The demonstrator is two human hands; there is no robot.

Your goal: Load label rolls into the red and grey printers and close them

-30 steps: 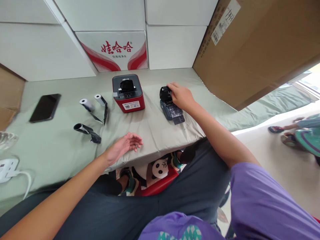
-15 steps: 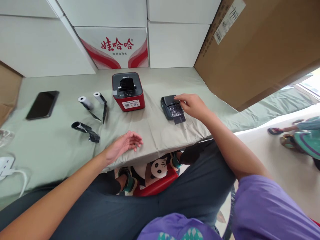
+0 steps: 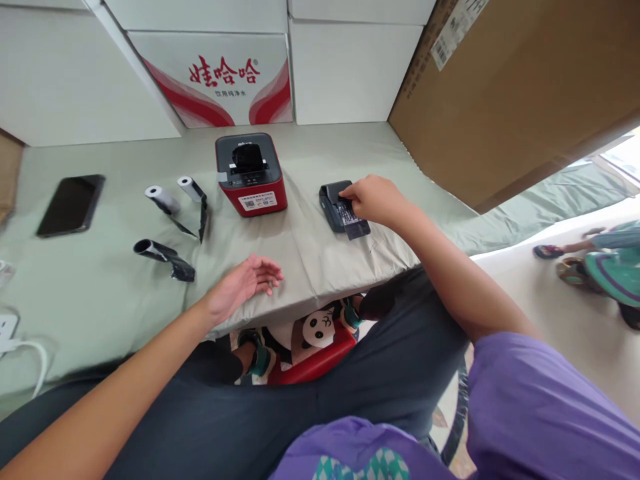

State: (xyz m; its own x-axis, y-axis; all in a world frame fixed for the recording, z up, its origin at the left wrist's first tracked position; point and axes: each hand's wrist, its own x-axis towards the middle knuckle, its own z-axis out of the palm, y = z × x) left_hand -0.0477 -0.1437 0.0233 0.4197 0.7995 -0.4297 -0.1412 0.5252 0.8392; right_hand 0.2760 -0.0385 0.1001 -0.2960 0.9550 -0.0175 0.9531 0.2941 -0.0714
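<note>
A small dark portable label printer (image 3: 333, 207) lies on the cloth-covered table, a black printed strip (image 3: 357, 227) running out of its front. The index finger of my right hand (image 3: 376, 199) is stretched onto the printer's top near its lid, while the other fingers curl in and are partly hidden. My left hand (image 3: 249, 281) rests palm inward at the table's front edge, fingers loosely bent and apart, holding nothing. Beyond it stands a red and black desktop printer (image 3: 257, 195), with a black strip curling out of its top.
Left of the red printer stand two white paper rolls (image 3: 163, 200) (image 3: 191, 189) with black tails, and a black roll (image 3: 159, 252). A phone (image 3: 71, 205) and a power strip (image 3: 7, 328) lie further left. White cartons (image 3: 220, 80) line the back; a brown carton (image 3: 505, 100) stands right.
My right hand has moved slightly left, bringing its index finger further over the portable printer's top. The left hand keeps its pose. The whole view has shifted a little.
</note>
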